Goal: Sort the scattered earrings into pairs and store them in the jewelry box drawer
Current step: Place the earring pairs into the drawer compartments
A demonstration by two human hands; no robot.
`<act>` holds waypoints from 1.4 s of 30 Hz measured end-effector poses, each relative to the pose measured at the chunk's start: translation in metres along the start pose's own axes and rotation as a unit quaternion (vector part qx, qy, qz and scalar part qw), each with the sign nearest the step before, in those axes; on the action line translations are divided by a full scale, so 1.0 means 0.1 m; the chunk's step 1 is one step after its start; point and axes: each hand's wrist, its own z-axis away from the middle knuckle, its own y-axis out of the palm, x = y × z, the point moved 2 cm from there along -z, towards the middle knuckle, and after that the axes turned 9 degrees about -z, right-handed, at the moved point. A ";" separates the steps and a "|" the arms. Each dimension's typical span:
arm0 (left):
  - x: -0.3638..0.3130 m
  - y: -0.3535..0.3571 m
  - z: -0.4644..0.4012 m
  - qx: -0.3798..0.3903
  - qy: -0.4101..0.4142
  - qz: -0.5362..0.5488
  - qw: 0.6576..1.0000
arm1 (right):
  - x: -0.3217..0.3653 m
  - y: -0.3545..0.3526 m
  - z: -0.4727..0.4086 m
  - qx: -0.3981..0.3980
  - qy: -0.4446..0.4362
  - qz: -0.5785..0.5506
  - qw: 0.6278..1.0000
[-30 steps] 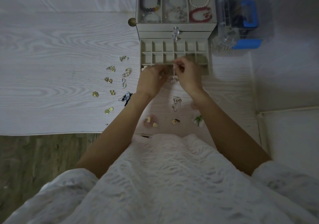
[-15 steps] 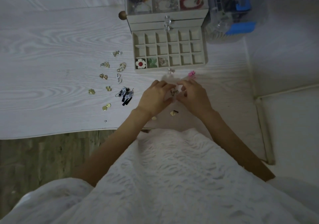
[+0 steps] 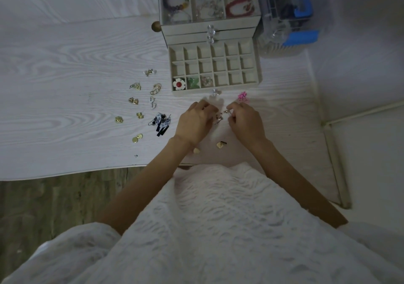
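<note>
Dimly lit, the white woodgrain table [image 3: 65, 87] bears fingers [image 3: 231, 111] pinching an earring [image 3: 219, 117].

Dim, bluish light; wide-angle bending at edges.

Dim light; white wood-grain table [image 3: 65, 87]; brown plank floor [image 3: 54, 200] below; pale wall [image 3: 360, 54] right.
</note>
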 end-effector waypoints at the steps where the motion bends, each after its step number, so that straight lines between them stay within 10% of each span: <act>1: -0.01 0.00 0.01 -0.009 0.002 0.013 1.000 | 0.00 0.00 -0.01 0.000 0.000 0.001 1.000; 19: 0.19 -0.12 -0.06 0.010 -0.004 0.012 1.000 | 0.12 -0.32 -0.23 -0.086 -0.044 -0.222 0.970; 28: 0.12 -0.38 -0.28 -0.125 -0.034 0.139 0.982 | 0.27 -0.35 -0.76 -0.086 -0.047 -0.136 0.986; 42: -0.02 -0.35 -0.80 -0.070 -0.124 0.159 0.977 | 0.13 -0.36 -0.81 -0.058 -0.008 -0.200 0.978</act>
